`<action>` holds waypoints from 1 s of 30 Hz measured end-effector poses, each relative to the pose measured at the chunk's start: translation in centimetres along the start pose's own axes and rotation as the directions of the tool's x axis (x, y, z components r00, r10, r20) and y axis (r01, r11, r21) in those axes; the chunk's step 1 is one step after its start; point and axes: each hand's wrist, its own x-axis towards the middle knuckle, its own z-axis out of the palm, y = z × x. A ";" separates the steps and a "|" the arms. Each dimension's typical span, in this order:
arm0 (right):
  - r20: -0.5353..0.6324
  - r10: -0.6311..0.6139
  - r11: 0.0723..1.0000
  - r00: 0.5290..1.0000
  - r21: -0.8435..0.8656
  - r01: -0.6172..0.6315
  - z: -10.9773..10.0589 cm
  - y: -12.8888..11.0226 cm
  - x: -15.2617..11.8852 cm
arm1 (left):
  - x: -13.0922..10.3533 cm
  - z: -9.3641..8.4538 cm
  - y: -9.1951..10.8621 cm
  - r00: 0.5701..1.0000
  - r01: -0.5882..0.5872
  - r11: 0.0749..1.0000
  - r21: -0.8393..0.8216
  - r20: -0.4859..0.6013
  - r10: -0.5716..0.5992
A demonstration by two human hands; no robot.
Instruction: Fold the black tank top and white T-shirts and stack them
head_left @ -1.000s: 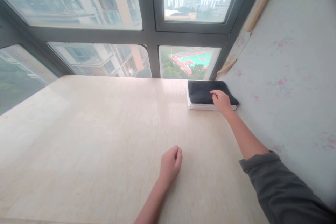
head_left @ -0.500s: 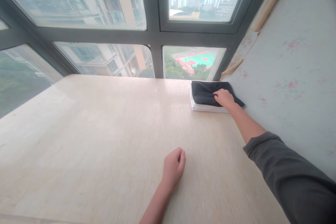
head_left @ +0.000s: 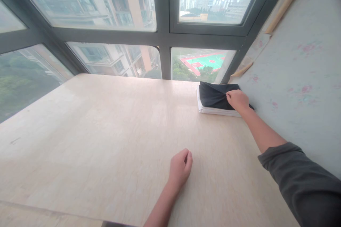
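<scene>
A folded black cloth [head_left: 213,94] lies on a stack of white paper or books [head_left: 220,112] by the wall at the far right. My right hand [head_left: 239,100] pinches the cloth near its middle, and creases run from the fingertips across the fabric. Part of the cloth's right side is hidden behind this hand. My left hand [head_left: 181,166] rests on the pale stone sill [head_left: 112,131] nearer to me, its fingers curled closed with nothing visible in them.
Grey window frames [head_left: 106,36] border the sill at the back and left. On the right rises a floral-papered wall [head_left: 290,88], its paper peeling beside the window. The sill's front edge [head_left: 53,208] shows at the lower left.
My right hand has closed its pinch on the black cloth and pulled it into creases, its far left corner lifting slightly. The view has shifted a little left; my left hand keeps its pose.
</scene>
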 end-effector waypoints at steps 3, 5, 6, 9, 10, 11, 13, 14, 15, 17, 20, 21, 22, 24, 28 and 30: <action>-0.046 0.059 0.997 0.997 0.046 -0.057 -1.2 0.0 0.0 | 0.0 0.1 -0.2 1.000 0.000 1.000 0.006 -0.003 0.000; -0.071 0.136 0.988 0.988 0.084 -0.130 -2.1 0.0 0.1 | 0.1 0.1 -0.3 1.000 -0.001 1.000 0.009 -0.004 0.001; -0.082 0.176 0.981 0.981 0.097 -0.167 -2.7 -0.1 0.2 | 0.1 0.1 -0.3 1.000 -0.002 1.000 0.011 -0.003 0.002; -0.154 0.229 0.971 0.961 0.113 -0.213 -5.2 -0.5 0.5 | 0.1 0.1 -0.3 1.000 -0.003 1.000 0.013 -0.003 0.003; -0.196 0.219 0.973 0.956 0.119 -0.198 -6.4 -0.7 0.6 | 0.1 0.1 -0.2 1.000 -0.003 1.000 0.013 -0.005 0.003; -0.241 0.200 0.977 0.950 0.127 -0.173 -7.8 -1.1 0.6 | 0.1 0.1 -0.2 1.000 -0.004 1.000 0.012 -0.007 0.004; -0.314 0.153 0.983 0.937 0.147 -0.112 -11.2 -2.0 0.7 | 0.2 0.1 -0.2 1.000 -0.007 1.000 0.004 -0.011 0.007; -0.342 0.128 0.985 0.931 0.156 -0.078 -13.1 -2.5 0.7 | 0.2 0.1 -0.2 1.000 -0.009 1.000 -0.002 -0.013 0.009; -0.368 0.103 0.986 0.924 0.163 -0.044 -15.1 -3.1 0.7 | 0.2 0.1 -0.1 1.000 -0.011 1.000 -0.009 -0.016 0.011; -0.426 0.040 0.984 0.904 0.171 0.038 -19.0 -4.3 0.9 | 0.2 0.0 -0.1 1.000 -0.015 0.999 -0.029 -0.020 0.015; -0.472 -0.111 0.967 0.875 0.152 0.204 -24.2 -6.2 1.3 | 0.1 -0.1 0.0 1.000 -0.015 0.997 -0.074 -0.022 0.014; -0.470 -0.168 0.954 0.866 0.144 0.264 -25.7 -6.8 1.4 | 0.1 -0.2 0.1 1.000 -0.013 0.995 -0.095 -0.021 0.011; -0.467 -0.223 0.936 0.856 0.141 0.321 -27.2 -7.4 1.4 | 0.1 -0.3 0.2 1.000 -0.011 0.993 -0.120 -0.019 0.008; -0.471 -0.304 0.898 0.828 0.149 0.414 -29.9 -8.5 0.9 | 0.1 -0.6 0.4 1.000 -0.006 0.983 -0.181 -0.017 0.003; -0.645 -0.295 0.827 0.705 0.196 0.526 -33.5 -10.9 -1.4 | 0.0 -1.3 0.9 0.999 0.005 0.949 -0.314 -0.036 -0.017; -0.741 -0.239 0.794 0.628 0.223 0.566 -33.7 -12.6 -2.7 | -0.2 -1.7 1.1 0.998 0.005 0.934 -0.357 -0.064 -0.030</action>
